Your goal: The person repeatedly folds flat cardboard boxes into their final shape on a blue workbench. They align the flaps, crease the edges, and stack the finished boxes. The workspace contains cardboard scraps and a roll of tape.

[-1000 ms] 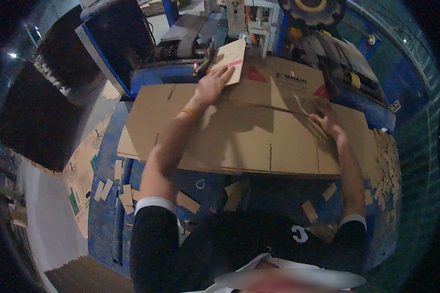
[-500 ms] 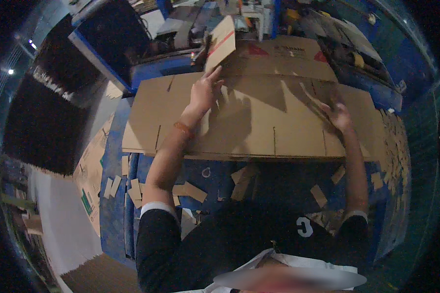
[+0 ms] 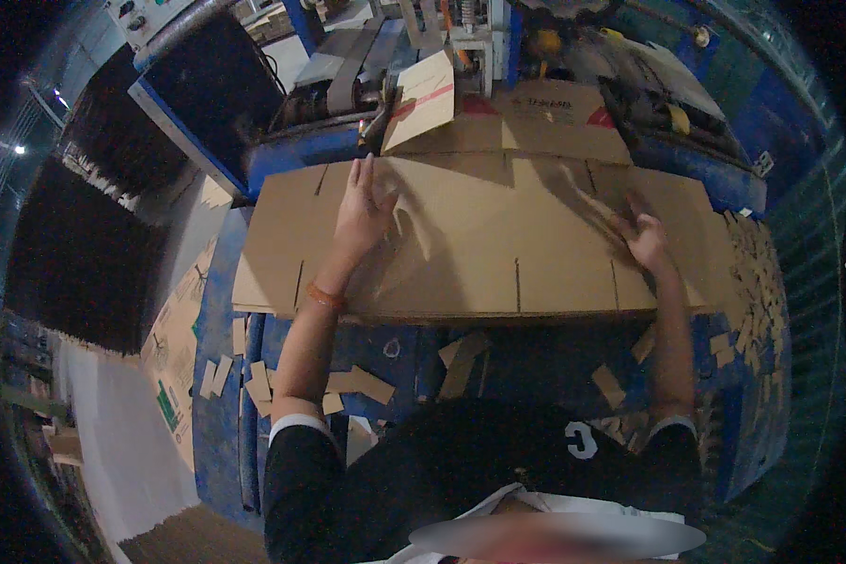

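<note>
A flat, slotted cardboard blank (image 3: 479, 254) lies across the blue machine bed in front of me. Over its left part is my left hand (image 3: 360, 216), fingers stretched out and nothing in its grasp. My right hand (image 3: 649, 242) hovers over or rests on the blank's right part with fingers apart; contact is hard to judge. Beyond the blank's far edge, another cardboard piece with red print (image 3: 559, 117) reaches under the machine head. A tilted cardboard flap (image 3: 423, 105) with a red stripe stands up ahead of my left hand.
Small cardboard offcuts (image 3: 362, 383) litter the blue bed (image 3: 301, 352) on my side, and more scraps (image 3: 752, 282) pile up at the right. Machine rollers and a metal frame (image 3: 470, 42) stand at the back. Dark stacks of sheets (image 3: 85, 254) are on the left beside a printed board (image 3: 174, 367).
My left hand has shifted left, away from the tilted flap, with its fingers stretched out. The right hand has moved slightly nearer. The flap leans lower and the whole view has shifted slightly.
</note>
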{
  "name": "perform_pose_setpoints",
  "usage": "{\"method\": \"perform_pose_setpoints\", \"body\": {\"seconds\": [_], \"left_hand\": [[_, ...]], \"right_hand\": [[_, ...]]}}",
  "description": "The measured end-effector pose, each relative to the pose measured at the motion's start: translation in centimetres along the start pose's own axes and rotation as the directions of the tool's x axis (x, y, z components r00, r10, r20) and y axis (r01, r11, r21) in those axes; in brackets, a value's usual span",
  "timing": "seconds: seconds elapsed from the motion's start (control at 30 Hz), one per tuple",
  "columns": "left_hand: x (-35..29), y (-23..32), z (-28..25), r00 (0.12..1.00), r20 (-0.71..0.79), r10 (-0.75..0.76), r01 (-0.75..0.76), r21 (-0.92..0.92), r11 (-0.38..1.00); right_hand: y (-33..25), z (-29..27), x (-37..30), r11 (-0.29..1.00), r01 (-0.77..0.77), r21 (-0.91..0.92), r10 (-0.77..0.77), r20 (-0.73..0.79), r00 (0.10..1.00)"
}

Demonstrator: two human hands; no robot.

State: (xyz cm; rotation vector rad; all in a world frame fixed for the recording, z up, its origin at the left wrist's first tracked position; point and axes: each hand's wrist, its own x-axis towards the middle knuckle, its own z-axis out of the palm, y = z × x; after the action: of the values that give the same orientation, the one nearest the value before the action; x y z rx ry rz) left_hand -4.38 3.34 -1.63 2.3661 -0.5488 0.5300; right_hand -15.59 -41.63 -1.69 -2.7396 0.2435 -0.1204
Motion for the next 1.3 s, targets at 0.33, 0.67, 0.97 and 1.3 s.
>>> {"method": "perform_pose_setpoints", "body": {"seconds": [0.33,0.67,0.97,1.3], "left_hand": [[-10.9,-2.8,-3.6,0.610,-0.625,-0.487,0.514,-0.156,0.843],[-13.7,-3.2,-4.4,0.679,-0.435,-0.592,0.728,0.290,0.621],[-11.5,-8.1,-4.3,0.866,-0.405,-0.294,0.493,0.592,0.637],[-6.7,-2.7,-10.2,0.477,-0.767,-0.429,0.150,-0.410,0.900]], "right_hand": [[-3.4,3.9,9.6,0.979,0.179,-0.098,-0.182,-0.020,0.983],[3.7,1.8,-5.4,0.868,0.089,0.489,0.114,-0.369,0.922],[17.4,4.8,-15.5,0.966,-0.259,-0.023,0.179,-0.662,0.728],[13.1,3.4,-8.9,0.808,-0.419,0.414,0.559,-0.762,0.326]]}}
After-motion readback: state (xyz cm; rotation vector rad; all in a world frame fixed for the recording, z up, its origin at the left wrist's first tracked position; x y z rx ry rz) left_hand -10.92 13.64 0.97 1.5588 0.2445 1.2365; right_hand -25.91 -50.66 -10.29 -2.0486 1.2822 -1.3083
